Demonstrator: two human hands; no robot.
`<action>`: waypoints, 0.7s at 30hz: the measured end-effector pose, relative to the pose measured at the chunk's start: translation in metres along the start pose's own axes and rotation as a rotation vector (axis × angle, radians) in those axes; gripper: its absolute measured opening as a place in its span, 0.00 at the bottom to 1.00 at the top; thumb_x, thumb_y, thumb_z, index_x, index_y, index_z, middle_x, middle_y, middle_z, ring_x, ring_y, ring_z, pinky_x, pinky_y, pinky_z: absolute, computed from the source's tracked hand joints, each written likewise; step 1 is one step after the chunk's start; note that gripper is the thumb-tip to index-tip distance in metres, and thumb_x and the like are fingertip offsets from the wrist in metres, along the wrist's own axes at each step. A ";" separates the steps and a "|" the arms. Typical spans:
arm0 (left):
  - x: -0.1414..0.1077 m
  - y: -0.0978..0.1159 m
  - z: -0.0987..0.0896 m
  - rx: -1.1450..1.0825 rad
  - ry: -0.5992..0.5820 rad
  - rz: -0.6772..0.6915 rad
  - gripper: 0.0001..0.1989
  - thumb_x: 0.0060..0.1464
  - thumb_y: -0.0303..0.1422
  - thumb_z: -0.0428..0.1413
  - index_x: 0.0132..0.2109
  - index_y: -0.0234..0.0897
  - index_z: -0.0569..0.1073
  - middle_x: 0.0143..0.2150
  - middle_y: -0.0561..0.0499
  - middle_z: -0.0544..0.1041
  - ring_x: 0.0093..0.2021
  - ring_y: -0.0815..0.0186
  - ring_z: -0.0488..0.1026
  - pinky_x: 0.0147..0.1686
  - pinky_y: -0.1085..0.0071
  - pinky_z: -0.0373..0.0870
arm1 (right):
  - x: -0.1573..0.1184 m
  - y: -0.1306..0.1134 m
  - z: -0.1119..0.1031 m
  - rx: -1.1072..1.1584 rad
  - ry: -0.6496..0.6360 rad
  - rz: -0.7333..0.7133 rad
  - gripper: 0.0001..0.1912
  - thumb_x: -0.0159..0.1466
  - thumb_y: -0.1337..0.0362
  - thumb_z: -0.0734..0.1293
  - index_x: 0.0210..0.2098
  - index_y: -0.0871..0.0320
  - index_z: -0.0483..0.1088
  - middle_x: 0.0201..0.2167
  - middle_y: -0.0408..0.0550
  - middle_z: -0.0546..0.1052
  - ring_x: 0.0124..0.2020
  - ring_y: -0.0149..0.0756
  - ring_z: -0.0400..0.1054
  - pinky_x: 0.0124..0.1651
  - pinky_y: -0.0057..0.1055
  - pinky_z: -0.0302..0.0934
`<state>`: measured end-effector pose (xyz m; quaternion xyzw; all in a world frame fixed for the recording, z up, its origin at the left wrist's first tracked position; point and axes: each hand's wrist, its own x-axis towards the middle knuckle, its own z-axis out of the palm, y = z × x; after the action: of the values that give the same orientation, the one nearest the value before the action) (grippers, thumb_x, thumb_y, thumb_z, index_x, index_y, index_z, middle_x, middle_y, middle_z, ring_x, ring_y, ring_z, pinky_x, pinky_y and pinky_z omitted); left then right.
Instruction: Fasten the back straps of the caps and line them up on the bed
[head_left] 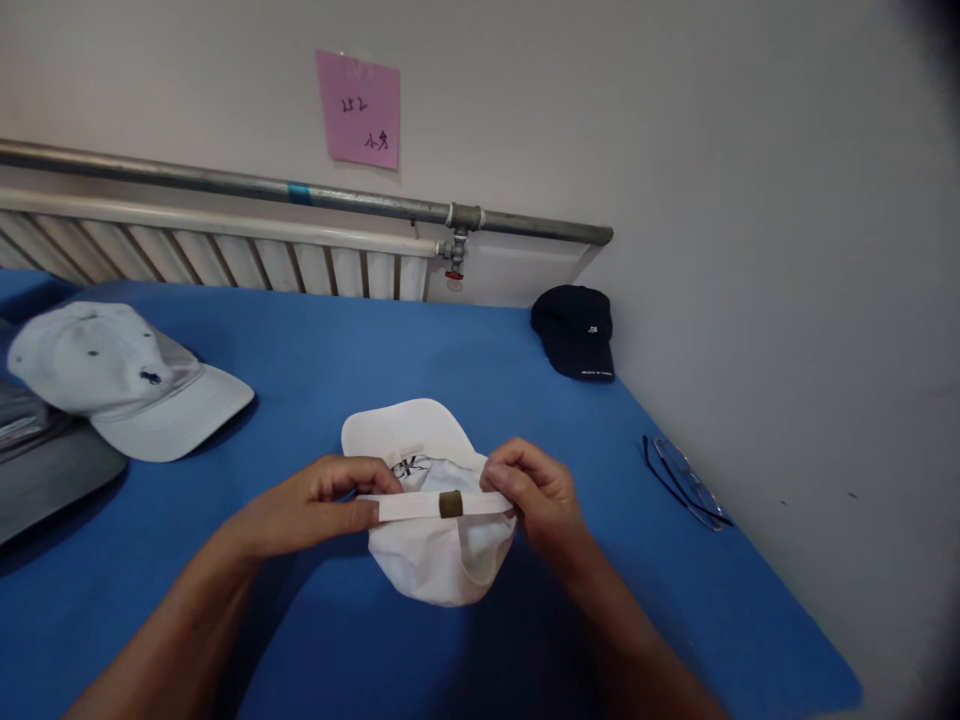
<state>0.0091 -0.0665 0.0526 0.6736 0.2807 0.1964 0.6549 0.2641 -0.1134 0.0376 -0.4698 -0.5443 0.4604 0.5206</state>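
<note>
A white baseball cap (442, 560) lies upside down in front of me, its brim (401, 425) pointing away and dark lettering showing inside. Across its back opening runs a white strap (412, 507) with a brass-coloured buckle (451, 504) near the middle. My left hand (322, 500) pinches the strap's left end between thumb and fingers. On the other side, my right hand (536, 490) is closed on the strap's right end, by the cap's edge.
At the left, a light cap (82, 360) with a small dark emblem sits beside a grey cap (60, 470). A black cap (574, 330) rests at the back right, with glasses (686, 485) nearer. A radiator (262, 260) and pipe (225, 184) line the wall behind the blue surface (330, 340).
</note>
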 end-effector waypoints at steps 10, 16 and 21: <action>0.006 -0.005 0.008 -0.008 -0.018 -0.067 0.11 0.56 0.39 0.59 0.36 0.33 0.77 0.30 0.52 0.74 0.29 0.70 0.66 0.30 0.77 0.63 | -0.002 -0.006 0.004 -0.308 0.003 -0.196 0.09 0.60 0.63 0.65 0.24 0.56 0.67 0.19 0.38 0.66 0.21 0.27 0.57 0.26 0.25 0.54; 0.006 -0.001 0.008 0.024 -0.068 -0.090 0.12 0.57 0.40 0.58 0.39 0.34 0.78 0.30 0.53 0.74 0.28 0.71 0.64 0.28 0.78 0.61 | -0.001 -0.006 0.002 -0.431 0.032 -0.308 0.08 0.61 0.64 0.64 0.26 0.56 0.68 0.20 0.38 0.68 0.21 0.27 0.60 0.26 0.26 0.54; 0.005 0.000 0.007 0.033 -0.109 -0.069 0.11 0.57 0.39 0.58 0.39 0.35 0.79 0.31 0.53 0.75 0.30 0.70 0.67 0.31 0.77 0.63 | 0.000 -0.003 0.001 -0.452 0.033 -0.342 0.08 0.61 0.65 0.64 0.26 0.56 0.68 0.20 0.38 0.69 0.22 0.28 0.61 0.27 0.26 0.55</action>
<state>0.0178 -0.0689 0.0517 0.6839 0.2709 0.1318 0.6644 0.2628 -0.1135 0.0406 -0.4827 -0.6959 0.2254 0.4816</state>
